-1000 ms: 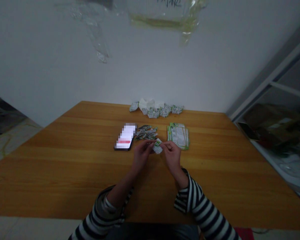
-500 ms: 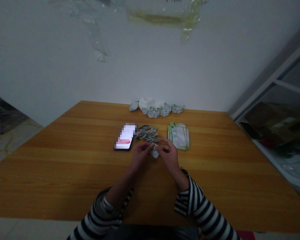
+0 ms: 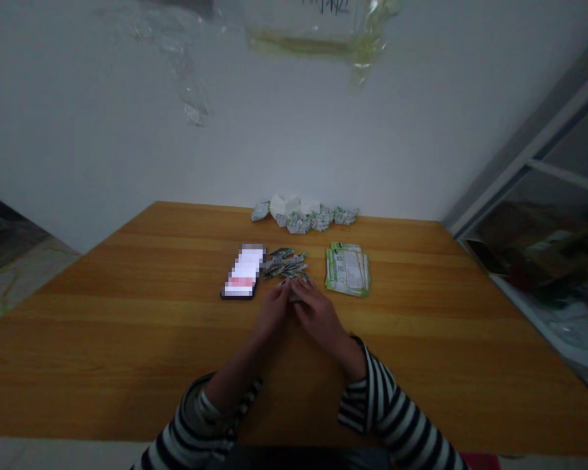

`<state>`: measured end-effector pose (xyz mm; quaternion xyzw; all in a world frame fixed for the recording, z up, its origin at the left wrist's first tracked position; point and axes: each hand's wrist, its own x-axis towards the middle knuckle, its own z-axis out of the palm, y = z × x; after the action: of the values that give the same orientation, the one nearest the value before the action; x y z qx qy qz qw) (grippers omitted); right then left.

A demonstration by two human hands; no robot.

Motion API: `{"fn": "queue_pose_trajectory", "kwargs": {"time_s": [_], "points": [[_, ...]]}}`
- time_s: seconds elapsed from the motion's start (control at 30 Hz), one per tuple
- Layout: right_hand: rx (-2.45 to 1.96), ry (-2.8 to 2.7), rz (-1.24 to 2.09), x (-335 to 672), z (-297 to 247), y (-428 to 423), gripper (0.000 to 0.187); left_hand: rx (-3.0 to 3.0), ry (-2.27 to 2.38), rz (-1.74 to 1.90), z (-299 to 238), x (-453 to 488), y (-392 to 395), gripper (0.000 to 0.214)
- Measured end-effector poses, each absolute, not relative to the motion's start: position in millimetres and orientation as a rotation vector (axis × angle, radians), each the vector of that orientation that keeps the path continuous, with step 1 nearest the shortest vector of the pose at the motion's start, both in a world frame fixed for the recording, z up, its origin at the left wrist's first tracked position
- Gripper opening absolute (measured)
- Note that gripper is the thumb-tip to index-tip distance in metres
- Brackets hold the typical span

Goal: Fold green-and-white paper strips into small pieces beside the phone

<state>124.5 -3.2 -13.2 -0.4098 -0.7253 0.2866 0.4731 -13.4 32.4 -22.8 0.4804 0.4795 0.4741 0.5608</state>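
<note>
I log wooden table. 12 o'clock: row of folded paper pieces. 1 o'clock: green-edged card stack. 11 o'clock: phone. Left hand, right hand together, clamped on small folded piece, mostly hidden, just below folded strips.

The bench is varnished wood, smooth with a soft sheen, and the phone has a glossy glass screen. The folded paper pieces and the stack of printed paper cards look thin and matt. The striped sleeve is matt knit cloth, and the clear plastic film shines against the matt painted wall.
</note>
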Motion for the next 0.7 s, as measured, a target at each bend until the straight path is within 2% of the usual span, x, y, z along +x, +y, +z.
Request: {"fn": "queue_pose_trajectory", "kwargs": {"time_s": [0.07,0.2,0.27,0.4,0.43,0.57,0.7], "points": [[-0.902,-1.762,0.808,126,-6,-4,0.063,1.048,1.161,1.169,-23,-22,36,0.05],[-0.942,-1.654,0.722,140,2,2,0.052,1.011,1.06,1.029,-12,-29,36,0.046],[-0.986,-1.666,0.792,147,0,6,0.049,1.042,0.99,0.921,-7,-28,33,0.046],[-1.046,-1.497,1.039,148,-11,11,0.013,1.07,0.997,0.839,-4,-20,27,0.053],[-1.076,-1.412,1.053,146,-13,11,0.009,1.072,1.016,0.867,-4,-19,26,0.051],[-1.154,-1.101,1.108,139,-17,12,0.026,1.204,1.016,1.015,-3,-14,27,0.042],[-1.083,-0.943,1.241,137,-17,13,0.029,1.266,1.065,1.1,-1,-15,28,0.032]]}}
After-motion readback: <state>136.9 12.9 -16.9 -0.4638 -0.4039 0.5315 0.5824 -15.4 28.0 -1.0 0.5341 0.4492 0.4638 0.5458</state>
